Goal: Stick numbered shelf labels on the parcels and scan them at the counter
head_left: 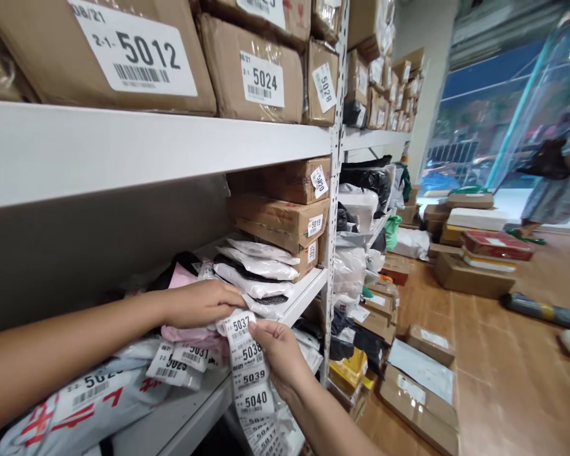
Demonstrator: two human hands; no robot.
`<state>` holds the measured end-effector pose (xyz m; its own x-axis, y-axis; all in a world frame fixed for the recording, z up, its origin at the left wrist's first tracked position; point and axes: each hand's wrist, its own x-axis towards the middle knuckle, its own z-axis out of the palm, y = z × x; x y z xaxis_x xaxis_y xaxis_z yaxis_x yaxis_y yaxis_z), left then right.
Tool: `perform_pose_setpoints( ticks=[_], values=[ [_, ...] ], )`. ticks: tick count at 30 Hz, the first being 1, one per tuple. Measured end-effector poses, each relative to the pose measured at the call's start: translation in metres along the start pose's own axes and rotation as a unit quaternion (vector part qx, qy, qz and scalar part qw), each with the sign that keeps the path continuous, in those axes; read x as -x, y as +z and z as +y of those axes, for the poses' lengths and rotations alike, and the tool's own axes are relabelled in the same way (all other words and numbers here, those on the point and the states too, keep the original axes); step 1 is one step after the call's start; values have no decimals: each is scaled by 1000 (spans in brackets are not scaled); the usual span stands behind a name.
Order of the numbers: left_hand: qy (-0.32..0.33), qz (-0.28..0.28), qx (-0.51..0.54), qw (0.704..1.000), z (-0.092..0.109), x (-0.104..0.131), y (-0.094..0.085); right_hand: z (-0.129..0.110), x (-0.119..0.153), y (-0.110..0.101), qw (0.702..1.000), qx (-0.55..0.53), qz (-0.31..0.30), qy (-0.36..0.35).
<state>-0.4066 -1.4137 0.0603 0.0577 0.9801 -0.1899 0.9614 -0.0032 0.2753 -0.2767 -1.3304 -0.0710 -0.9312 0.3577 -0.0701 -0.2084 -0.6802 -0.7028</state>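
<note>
My right hand (278, 351) is closed, pinching the upper end of a long strip of number labels (254, 399). The strip hangs down past the shelf edge and shows 5037 at the top, then 5038, 5039 and 5040. My left hand (204, 304) reaches in from the left, its fingers stretched out over the bagged parcels, just above the strip's top. The left thumb is hidden. Under that hand lies a pink parcel (194, 335) beside labels 5031 and 5025. White bagged parcels (261, 266) are stacked right behind it.
A white metal shelf (171, 145) overhead carries labelled cartons (261, 69). Small cartons (285, 218) stand by the upright (332, 240). A grey-white parcel with red print (90, 405) lies at front left. Boxes (475, 266) sit on the wooden floor. A person (558, 171) is at far right.
</note>
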Motion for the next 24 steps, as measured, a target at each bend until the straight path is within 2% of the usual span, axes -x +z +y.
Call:
perform_pose_setpoints(
  ticks=[3,6,8,10,13,17,19,21,24],
  values=[
    [-72,4,46,996,0,-1,1,4,-11,4,999,23,27,1],
    [-145,15,14,989,5,-3,5,8,-17,7,994,59,90,-28],
    [-167,35,-27,985,10,-5,9,8,-16,9,989,71,127,-41],
    [-172,53,-74,981,13,-5,14,5,-12,10,991,69,113,-17],
    [-179,69,-111,975,15,-6,21,1,-1,10,997,55,46,39],
    [-193,84,-81,974,15,-5,26,9,8,2,995,34,83,32],
    [-203,109,-78,970,15,-4,28,19,12,-7,995,21,88,29],
    [-185,162,-125,961,15,-3,31,27,18,-20,997,19,77,12],
    [-55,209,-284,934,10,-1,35,29,29,-40,998,42,40,-15]
  ],
)
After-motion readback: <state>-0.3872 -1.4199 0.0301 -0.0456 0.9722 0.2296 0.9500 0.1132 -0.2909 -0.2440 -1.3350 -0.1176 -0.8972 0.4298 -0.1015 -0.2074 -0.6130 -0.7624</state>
